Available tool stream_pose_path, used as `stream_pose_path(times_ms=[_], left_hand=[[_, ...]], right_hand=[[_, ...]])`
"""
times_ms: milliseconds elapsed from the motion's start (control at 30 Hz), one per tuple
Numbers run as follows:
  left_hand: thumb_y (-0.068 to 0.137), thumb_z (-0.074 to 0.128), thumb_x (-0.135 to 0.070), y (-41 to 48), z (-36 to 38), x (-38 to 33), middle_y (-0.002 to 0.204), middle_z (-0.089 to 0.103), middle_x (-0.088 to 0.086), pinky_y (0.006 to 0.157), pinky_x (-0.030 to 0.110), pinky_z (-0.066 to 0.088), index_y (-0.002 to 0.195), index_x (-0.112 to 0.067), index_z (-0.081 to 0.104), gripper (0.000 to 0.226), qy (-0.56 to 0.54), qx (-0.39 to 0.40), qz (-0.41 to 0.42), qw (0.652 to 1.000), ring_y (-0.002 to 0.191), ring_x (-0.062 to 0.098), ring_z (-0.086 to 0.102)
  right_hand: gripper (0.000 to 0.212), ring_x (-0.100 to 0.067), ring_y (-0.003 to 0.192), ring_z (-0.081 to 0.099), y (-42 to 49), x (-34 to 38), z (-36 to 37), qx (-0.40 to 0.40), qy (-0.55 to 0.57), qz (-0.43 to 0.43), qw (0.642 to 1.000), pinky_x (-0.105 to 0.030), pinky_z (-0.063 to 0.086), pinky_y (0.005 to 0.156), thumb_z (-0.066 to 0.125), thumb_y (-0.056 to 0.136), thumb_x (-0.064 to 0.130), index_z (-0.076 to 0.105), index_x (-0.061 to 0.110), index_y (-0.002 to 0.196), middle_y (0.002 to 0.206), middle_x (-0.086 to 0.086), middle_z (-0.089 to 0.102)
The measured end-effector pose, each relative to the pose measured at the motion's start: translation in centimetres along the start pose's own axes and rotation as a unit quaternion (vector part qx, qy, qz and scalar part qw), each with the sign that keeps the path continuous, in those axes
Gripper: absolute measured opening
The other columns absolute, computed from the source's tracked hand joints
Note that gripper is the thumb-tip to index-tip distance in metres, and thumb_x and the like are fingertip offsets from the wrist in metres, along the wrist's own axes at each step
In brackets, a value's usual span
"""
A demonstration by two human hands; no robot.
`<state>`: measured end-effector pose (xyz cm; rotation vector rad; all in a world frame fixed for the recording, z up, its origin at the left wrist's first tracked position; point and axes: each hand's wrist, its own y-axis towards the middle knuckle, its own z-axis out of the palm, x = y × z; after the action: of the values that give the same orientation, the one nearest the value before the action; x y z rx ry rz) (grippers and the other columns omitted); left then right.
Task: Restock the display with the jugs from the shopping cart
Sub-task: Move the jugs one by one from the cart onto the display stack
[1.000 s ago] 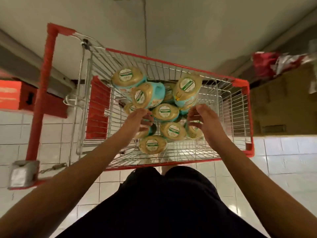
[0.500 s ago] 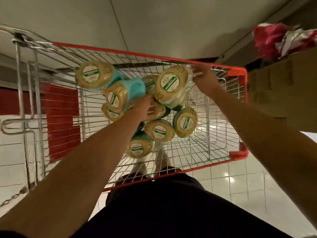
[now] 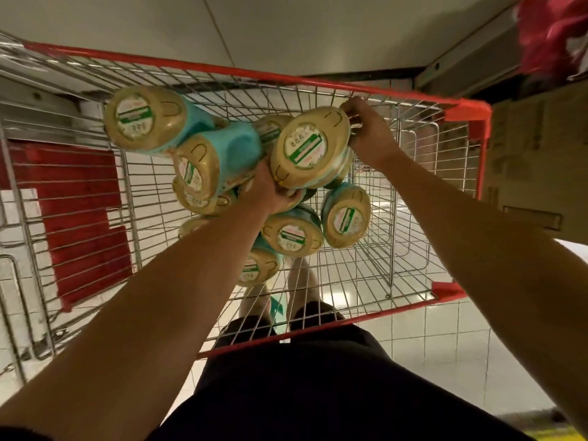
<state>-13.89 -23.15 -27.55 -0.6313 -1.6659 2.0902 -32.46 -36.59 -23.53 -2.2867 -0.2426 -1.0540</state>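
One wire shopping cart (image 3: pixel 413 94) with a red rim fills most of the view, standing on a white tiled floor (image 3: pixel 445 338). Just past its right side sits a brown cardboard box (image 3: pixel 541 154), with blurred red packaging (image 3: pixel 553 36) above it. At the cart's left end hangs a red flap (image 3: pixel 79 218). The jugs (image 3: pixel 292 232) are heaped in the middle of the basket, roughly nine showing. They have teal bodies and tan ends with green-and-white labels, and they lie on their sides, leaning on one another. One raised jug (image 3: pixel 310 148) sits highest on the right of the heap, its tan end facing the camera. The right hand (image 3: pixel 366 132) grips its far side, fingers curled round the edge close to the cart's far wall. The left hand (image 3: pixel 270 192) is pushed into the heap just below that jug, touching its lower edge. Its fingers are hidden among the jugs, so I cannot tell whether they hold anything.
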Motion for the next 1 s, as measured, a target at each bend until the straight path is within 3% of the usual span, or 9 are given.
stream_pose_path(times_ms=[100, 167, 267, 433, 533, 633, 800, 933, 1000], left_hand=[[0.099, 0.046, -0.059, -0.5, -0.5, 0.3, 0.103, 0.069, 0.015, 0.073, 0.033, 0.054, 0.104, -0.016, 0.074, 0.051, 0.020, 0.006, 0.007, 1.000, 0.077, 0.026, 0.060], [0.097, 0.050, -0.056, -1.5, -0.8, 0.3, 0.128, 0.065, 0.013, 0.087, 0.036, 0.055, 0.125, -0.015, 0.067, 0.053, 0.022, 0.030, 0.011, 0.999, 0.100, 0.029, 0.065], [0.097, 0.052, -0.055, -4.1, -0.8, 0.1, 0.147, 0.059, 0.016, 0.111, 0.058, 0.043, 0.144, -0.018, 0.060, 0.060, -0.018, 0.103, 0.012, 0.994, 0.134, 0.042, 0.055], [0.098, 0.053, -0.058, -9.0, -2.3, -1.0, 0.131, 0.071, 0.014, 0.093, 0.057, 0.057, 0.127, -0.014, 0.070, 0.055, -0.020, 0.128, 0.062, 0.990, 0.119, 0.036, 0.065], [0.104, 0.046, -0.051, -12.3, -3.4, -0.6, 0.130, 0.069, 0.012, 0.101, 0.054, 0.053, 0.115, -0.017, 0.069, 0.043, 0.033, 0.125, 0.090, 0.987, 0.108, 0.032, 0.068], [0.103, 0.047, -0.056, -16.4, -4.5, 0.4, 0.138, 0.067, 0.011, 0.108, 0.058, 0.049, 0.131, -0.018, 0.067, 0.051, 0.107, 0.186, 0.101, 0.971, 0.126, 0.035, 0.062], [0.101, 0.046, -0.049, -22.2, -6.0, 4.1, 0.139, 0.064, 0.014, 0.113, 0.054, 0.045, 0.136, -0.014, 0.061, 0.051, 0.156, 0.253, 0.119, 0.947, 0.133, 0.037, 0.056], [0.109, 0.036, -0.048, -25.3, -6.4, 8.3, 0.120, 0.077, 0.008, 0.086, 0.044, 0.062, 0.114, -0.021, 0.080, 0.053, 0.230, 0.278, 0.125, 0.924, 0.112, 0.030, 0.072], [0.110, 0.035, -0.051, -26.6, -5.9, 10.9, 0.128, 0.074, 0.010, 0.095, 0.051, 0.059, 0.122, -0.022, 0.078, 0.053, 0.272, 0.280, 0.129, 0.912, 0.118, 0.030, 0.070]], right_hand=[[0.025, -0.023, 0.105, 0.069, -0.8, 0.0, 0.0, -0.009, 0.005, -0.017, 1.000, -0.050, 0.057, 0.096, 0.069, 0.088, -0.003, 0.062, 0.002, 0.111, 0.108, -0.006, 0.072], [0.017, -0.026, 0.097, 0.069, -1.9, 0.5, 0.1, -0.018, 0.017, -0.018, 1.000, -0.052, 0.057, 0.090, 0.063, 0.089, -0.006, 0.062, -0.002, 0.106, 0.101, -0.015, 0.072], [0.017, -0.035, 0.096, 0.070, -5.1, 2.2, 0.7, -0.037, 0.076, -0.031, 0.996, -0.052, 0.058, 0.087, 0.062, 0.090, -0.009, 0.066, -0.004, 0.106, 0.098, -0.019, 0.072], [0.027, 0.001, 0.086, 0.070, -12.0, 6.3, 2.0, -0.036, 0.128, -0.025, 0.991, -0.021, 0.056, 0.078, 0.064, 0.077, 0.012, 0.074, 0.028, 0.096, 0.091, 0.010, 0.075], [0.023, 0.003, 0.079, 0.070, -16.6, 8.4, 2.9, -0.091, 0.172, -0.012, 0.981, -0.017, 0.057, 0.072, 0.068, 0.072, 0.016, 0.072, 0.033, 0.086, 0.084, 0.013, 0.075], [0.025, 0.000, 0.077, 0.072, -21.8, 9.7, 3.8, -0.142, 0.223, -0.020, 0.964, -0.019, 0.058, 0.069, 0.069, 0.069, 0.005, 0.074, 0.023, 0.085, 0.079, 0.013, 0.077], [0.025, -0.037, 0.091, 0.076, -31.1, 9.9, 4.6, -0.200, 0.244, -0.039, 0.948, -0.056, 0.062, 0.082, 0.081, 0.074, 0.007, 0.077, 0.002, 0.098, 0.094, -0.014, 0.079], [0.026, -0.037, 0.094, 0.076, -38.1, 8.6, 4.3, -0.240, 0.254, -0.047, 0.936, -0.058, 0.061, 0.085, 0.079, 0.079, 0.013, 0.077, 0.002, 0.103, 0.096, -0.011, 0.080], [0.023, -0.032, 0.093, 0.077, -41.5, 7.5, 3.6, -0.266, 0.262, -0.047, 0.926, -0.053, 0.063, 0.084, 0.077, 0.082, 0.014, 0.078, 0.005, 0.104, 0.096, -0.009, 0.080]])
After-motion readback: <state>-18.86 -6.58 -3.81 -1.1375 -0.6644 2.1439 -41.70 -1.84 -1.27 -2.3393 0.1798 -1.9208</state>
